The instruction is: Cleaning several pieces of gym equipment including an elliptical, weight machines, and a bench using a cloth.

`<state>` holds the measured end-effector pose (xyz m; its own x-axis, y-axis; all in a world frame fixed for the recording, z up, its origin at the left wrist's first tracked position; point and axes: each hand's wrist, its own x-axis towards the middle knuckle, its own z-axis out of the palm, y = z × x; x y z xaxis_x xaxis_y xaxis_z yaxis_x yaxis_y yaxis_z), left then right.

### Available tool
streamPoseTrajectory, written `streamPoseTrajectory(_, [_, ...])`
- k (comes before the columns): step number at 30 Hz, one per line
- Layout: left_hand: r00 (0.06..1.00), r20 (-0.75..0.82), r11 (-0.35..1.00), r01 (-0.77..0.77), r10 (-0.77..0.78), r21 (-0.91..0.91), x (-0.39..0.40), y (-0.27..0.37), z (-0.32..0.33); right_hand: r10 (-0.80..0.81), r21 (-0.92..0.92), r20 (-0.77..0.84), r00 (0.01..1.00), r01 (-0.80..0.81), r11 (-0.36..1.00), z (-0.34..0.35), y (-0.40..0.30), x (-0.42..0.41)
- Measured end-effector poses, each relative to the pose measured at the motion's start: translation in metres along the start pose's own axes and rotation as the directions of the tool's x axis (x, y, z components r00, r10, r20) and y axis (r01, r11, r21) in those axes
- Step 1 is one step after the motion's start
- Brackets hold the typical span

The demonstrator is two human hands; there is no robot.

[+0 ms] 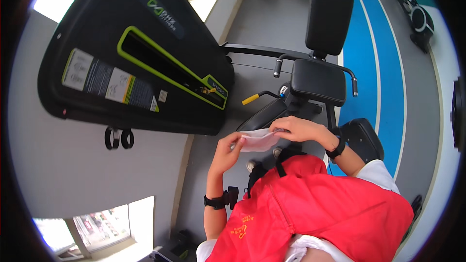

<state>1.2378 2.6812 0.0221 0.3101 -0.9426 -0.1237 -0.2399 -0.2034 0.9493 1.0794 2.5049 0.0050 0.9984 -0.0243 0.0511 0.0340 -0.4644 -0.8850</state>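
A thin, pale white sheet point(260, 141), either a cloth or a wipe, is stretched between my two hands in front of the red vest. My left hand point(227, 151) pinches its left end between thumb and fingers. At the right end, my right hand point(298, 129) grips the sheet's upper corner, where a small dark purplish patch shows by the fingertips. Just beyond the hands is the black padded part point(264, 114) of a weight machine, partly hidden by the sheet. A yellow-gripped lever point(251, 99) sticks out above it.
The machine's black seat point(318, 82) and backrest point(329, 18) stand ahead, with side handles. At left rises its tall weight-stack housing point(174, 69), against a grey wall. A blue lane point(386, 80) runs along the right. An exercise machine point(418, 18) is at the far right.
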Motion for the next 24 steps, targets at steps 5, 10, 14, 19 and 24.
streamPoseTrajectory(5, [0.993,0.113,0.883,0.087,-0.039,-0.462,0.038,-0.013,-0.014,0.123,0.273,-0.174,0.977,-0.072,0.959,-0.005,0.003,0.003])
streamPoseTrajectory(10, [0.805,0.571,0.743,0.478,-0.158,-0.468,0.061,-0.094,-0.001,0.19,0.458,-0.17,0.967,-0.093,0.884,-0.005,-0.003,0.034])
streamPoseTrajectory(14, [0.668,0.718,0.338,0.734,-0.198,-0.589,0.087,-0.107,-0.004,0.366,0.439,-0.296,0.882,-0.215,0.872,0.003,0.015,0.059])
streamPoseTrajectory(19, [0.665,0.689,0.265,0.747,-0.288,-0.61,0.11,-0.142,-0.04,0.504,0.443,-0.354,0.788,-0.334,0.832,0.009,0.028,0.077])
streamPoseTrajectory(24, [0.854,0.459,0.76,0.464,-0.246,-0.456,0.122,-0.143,-0.089,0.648,0.416,-0.556,0.52,-0.501,0.759,0.028,0.047,0.08])
